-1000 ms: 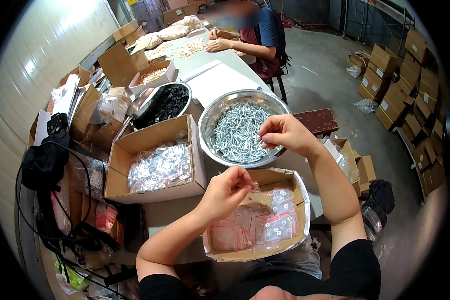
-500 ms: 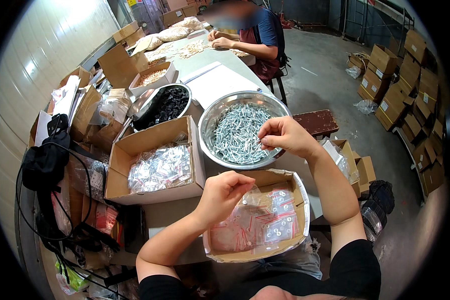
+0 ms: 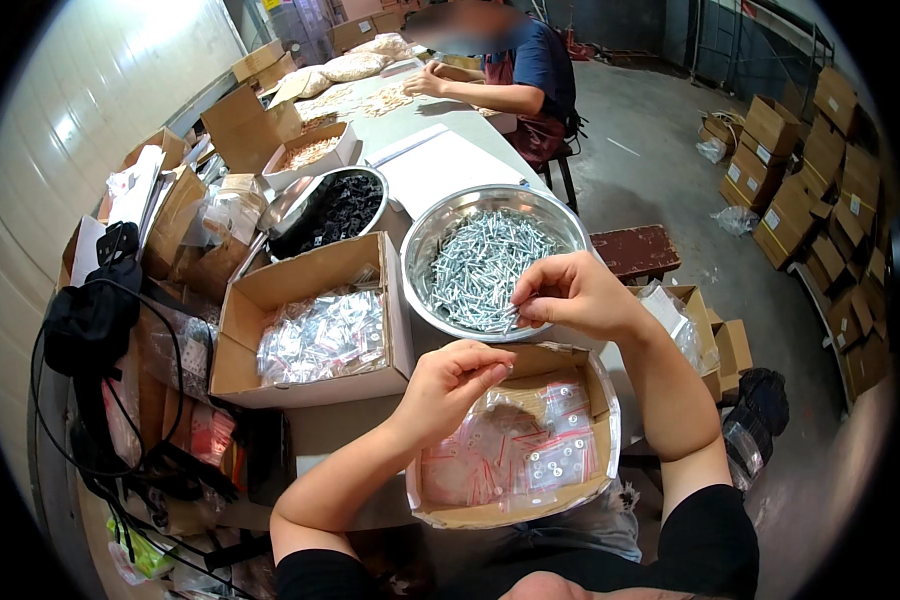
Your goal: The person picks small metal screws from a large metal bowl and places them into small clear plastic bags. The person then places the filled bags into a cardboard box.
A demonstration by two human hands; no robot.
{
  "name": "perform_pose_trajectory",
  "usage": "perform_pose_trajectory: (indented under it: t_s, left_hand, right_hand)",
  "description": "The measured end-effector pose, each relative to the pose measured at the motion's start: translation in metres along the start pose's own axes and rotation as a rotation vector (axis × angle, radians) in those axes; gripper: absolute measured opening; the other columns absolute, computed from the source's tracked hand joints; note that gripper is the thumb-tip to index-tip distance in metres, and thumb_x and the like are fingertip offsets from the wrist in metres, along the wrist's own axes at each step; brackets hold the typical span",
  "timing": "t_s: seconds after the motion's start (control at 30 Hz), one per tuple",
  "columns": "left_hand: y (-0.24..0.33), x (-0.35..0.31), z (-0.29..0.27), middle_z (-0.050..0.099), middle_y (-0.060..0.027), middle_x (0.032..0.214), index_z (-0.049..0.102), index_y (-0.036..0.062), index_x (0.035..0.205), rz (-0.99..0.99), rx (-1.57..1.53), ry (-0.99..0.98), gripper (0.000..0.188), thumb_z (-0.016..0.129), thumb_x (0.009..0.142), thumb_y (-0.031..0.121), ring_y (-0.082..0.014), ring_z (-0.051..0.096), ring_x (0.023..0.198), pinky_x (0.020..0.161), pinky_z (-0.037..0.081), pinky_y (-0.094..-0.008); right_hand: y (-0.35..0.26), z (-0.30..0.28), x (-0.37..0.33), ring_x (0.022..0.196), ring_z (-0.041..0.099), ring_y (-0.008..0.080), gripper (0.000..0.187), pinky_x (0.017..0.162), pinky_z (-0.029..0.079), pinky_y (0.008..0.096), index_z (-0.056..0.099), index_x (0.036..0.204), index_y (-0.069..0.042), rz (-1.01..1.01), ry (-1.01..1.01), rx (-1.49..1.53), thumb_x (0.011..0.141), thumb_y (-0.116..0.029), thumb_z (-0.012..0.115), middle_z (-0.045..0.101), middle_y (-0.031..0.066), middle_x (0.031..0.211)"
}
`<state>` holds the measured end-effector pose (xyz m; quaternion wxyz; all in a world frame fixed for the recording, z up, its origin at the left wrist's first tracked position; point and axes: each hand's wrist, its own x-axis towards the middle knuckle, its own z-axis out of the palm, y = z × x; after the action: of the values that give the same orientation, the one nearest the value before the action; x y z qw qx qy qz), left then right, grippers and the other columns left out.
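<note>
My left hand is closed in a pinch above a shallow cardboard tray, gripping the edge of a clear plastic bag that is hard to make out. Small clear zip bags with red strips lie inside the tray; some contain small round white pieces. Over the near right rim of a steel bowl, my right hand is closed with thumb and fingertips together on screws, mostly hidden by the fingers. Loose silver screws fill much of the bowl.
Left of the bowl, a cardboard box holds filled clear bags. Behind it stands a metal basin of black parts. White paper lies on the table. A co-worker sits at the far end. Stacked cartons line the right side.
My right hand has shifted slightly nearer and toward my left hand, its fingertips now close to the bowl's near rim. My left hand has barely moved. The co-worker's hands moved slightly left.
</note>
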<state>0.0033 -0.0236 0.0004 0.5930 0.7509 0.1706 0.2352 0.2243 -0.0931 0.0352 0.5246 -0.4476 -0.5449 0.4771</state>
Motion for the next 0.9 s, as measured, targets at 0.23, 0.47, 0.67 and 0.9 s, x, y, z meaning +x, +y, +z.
perform_pose_trajectory:
  t_s: [0.23, 0.47, 0.67, 0.9]
  left_hand:
    - [-0.004, -0.004, -0.006, 0.059, 0.0027, 0.069, 0.068, -0.0009, 0.087, -0.147, -0.013, -0.064, 0.009, 0.072, 0.085, 0.007, -0.0051, 0.055, 0.068, 0.062, 0.043, -0.0200]
    - [-0.010, 0.004, -0.001, 0.061, 0.0013, 0.080, 0.062, 0.0013, 0.078, -0.007, -0.114, -0.026, 0.014, 0.074, 0.083, 0.005, -0.0044, 0.053, 0.073, 0.065, 0.044, -0.0205]
    - [-0.014, 0.002, -0.006, 0.063, -0.0007, 0.087, 0.064, 0.0016, 0.097, -0.151, -0.177, -0.190, 0.017, 0.071, 0.087, 0.012, -0.0051, 0.054, 0.079, 0.068, 0.046, -0.0229]
    - [0.000, 0.005, -0.004, 0.067, -0.0025, 0.095, 0.064, 0.0001, 0.105, -0.203, -0.099, -0.261, 0.025, 0.071, 0.085, 0.013, -0.0073, 0.059, 0.088, 0.078, 0.049, -0.0253]
  right_hand:
    - [-0.004, 0.014, -0.007, 0.081, 0.062, 0.0084, 0.013, 0.073, 0.050, 0.0227, 0.067, 0.095, 0.003, -0.132, -0.088, -0.206, 0.082, 0.002, 0.064, 0.068, 0.0039, 0.088]
    - [-0.002, 0.018, -0.008, 0.076, 0.063, 0.0072, 0.016, 0.069, 0.051, 0.0233, 0.068, 0.095, 0.000, -0.201, -0.082, -0.321, 0.079, -0.002, 0.068, 0.069, 0.0058, 0.082]
    - [-0.008, 0.025, -0.010, 0.074, 0.067, 0.0149, 0.016, 0.067, 0.052, 0.0271, 0.068, 0.093, -0.002, -0.263, -0.096, -0.434, 0.078, -0.001, 0.068, 0.068, 0.0078, 0.082]
    - [-0.005, 0.036, -0.012, 0.072, 0.064, 0.0279, 0.014, 0.064, 0.051, 0.0346, 0.065, 0.089, -0.004, -0.448, -0.162, -0.593, 0.075, -0.003, 0.071, 0.062, 0.0097, 0.079]
